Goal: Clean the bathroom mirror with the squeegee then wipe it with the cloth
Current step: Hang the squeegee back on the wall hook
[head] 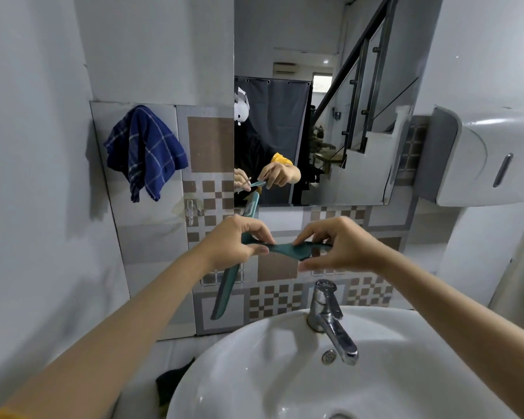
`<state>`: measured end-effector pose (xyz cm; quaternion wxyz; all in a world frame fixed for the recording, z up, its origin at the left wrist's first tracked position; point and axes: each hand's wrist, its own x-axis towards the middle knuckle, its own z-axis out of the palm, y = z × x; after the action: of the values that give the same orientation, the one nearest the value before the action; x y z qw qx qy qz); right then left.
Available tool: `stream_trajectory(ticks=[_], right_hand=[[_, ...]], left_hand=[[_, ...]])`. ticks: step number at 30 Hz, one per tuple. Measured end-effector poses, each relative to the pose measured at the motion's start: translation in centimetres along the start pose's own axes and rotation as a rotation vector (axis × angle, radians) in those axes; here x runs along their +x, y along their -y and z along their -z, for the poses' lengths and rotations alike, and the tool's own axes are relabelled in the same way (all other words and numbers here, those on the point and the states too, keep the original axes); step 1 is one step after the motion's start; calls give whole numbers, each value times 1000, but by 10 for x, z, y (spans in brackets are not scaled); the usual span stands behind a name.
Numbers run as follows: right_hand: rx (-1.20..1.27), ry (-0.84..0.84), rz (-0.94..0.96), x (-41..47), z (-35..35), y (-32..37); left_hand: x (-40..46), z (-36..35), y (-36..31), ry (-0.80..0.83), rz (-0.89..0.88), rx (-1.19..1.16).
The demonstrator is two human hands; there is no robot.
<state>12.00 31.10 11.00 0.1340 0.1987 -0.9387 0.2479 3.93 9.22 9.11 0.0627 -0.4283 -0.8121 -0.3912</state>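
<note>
Both hands are meeting over the white basin (254,373), just below the mirror (360,116). The left hand (233,243) is pinching one end of the teal squeegee (285,248) between thumb and curled fingers, and the right hand (342,246) is pinching the other end the same way — the tool's cross-piece is stretching between them, while a long teal part (224,291) is hanging down and to the left in front of the tiled wall (209,140). Which part is blade and which is handle cannot be told.

The blue checked cloth (146,149) is hanging on the wall to the left of the mirror, well apart from both hands. A small clear hook (190,208) is sitting on the tiles below and to the right of it. The chrome tap (330,319) is standing at the back of the basin, directly under the right hand. A white wall dispenser (481,155) is hanging at the right, beside the mirror's edge. Something dark (170,385) is lying low beside the basin on the left; what it is cannot be told.

In the mirror, the reflection is showing the two hands on the squeegee, a dark curtain and a staircase. No readable writing is showing anywhere.
</note>
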Motion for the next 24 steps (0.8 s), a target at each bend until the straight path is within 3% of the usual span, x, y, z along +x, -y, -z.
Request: stream_trajectory(ticks=[5, 10, 13, 19, 24], right_hand=[[-7, -74, 96, 20, 19, 6], [-20, -353, 173, 47, 2, 0], [180, -485, 70, 65, -19, 4], [604, -441, -53, 102, -72, 21], [659, -356, -63, 128, -113, 32]], left_hand=[[-11, 10, 0, -29, 8, -42], [-29, 12, 13, -198, 24, -97], [-40, 12, 30, -286, 43, -105], [-55, 7, 65, -424, 95, -97], [-73, 0, 92, -488, 130, -111]])
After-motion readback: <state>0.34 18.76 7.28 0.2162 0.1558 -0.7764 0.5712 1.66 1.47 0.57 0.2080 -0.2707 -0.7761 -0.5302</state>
